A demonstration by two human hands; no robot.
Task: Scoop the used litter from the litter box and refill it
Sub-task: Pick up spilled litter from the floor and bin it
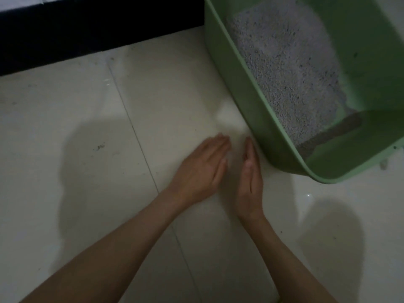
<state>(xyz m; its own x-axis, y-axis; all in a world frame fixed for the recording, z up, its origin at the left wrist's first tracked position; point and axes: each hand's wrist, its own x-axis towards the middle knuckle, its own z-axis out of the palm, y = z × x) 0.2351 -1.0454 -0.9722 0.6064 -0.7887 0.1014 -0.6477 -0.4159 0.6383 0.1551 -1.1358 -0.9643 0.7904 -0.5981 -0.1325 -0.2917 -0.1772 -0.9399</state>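
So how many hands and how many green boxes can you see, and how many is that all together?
Hands: 2, the left hand and the right hand, both over the floor
Green boxes: 1, the litter box with grey litter in it
Total: 3

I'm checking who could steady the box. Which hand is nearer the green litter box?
The right hand. It stands on edge on the floor right beside the litter box wall. The left hand lies flatter, farther out to the left, beyond the right one.
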